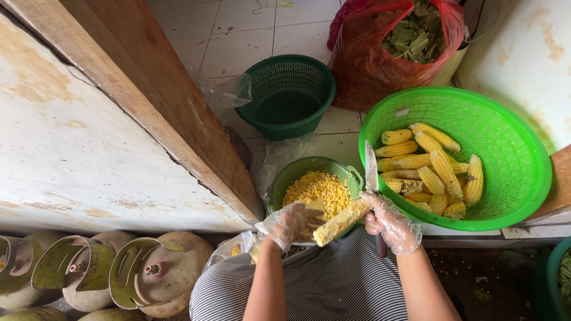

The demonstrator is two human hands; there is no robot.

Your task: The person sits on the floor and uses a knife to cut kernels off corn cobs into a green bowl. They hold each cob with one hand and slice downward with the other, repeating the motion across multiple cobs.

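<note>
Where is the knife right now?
In the head view, the knife is in the right hand, blade up against the corn cob, between the kernel bowl and bright green basket.

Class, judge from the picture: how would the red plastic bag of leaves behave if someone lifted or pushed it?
The red bag is thin film, so it would probably sag and crumple. Its load of leaves looks light for its bulk. Its mouth gapes open, so a push might spill some.

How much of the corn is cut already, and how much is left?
Done: loose yellow kernels already heap the small green bowl. In hand: the gloved left hand steadies one corn cob while the gloved right hand holds a knife against it. Left: over a dozen whole cobs wait in the big bright-green basket.
</note>
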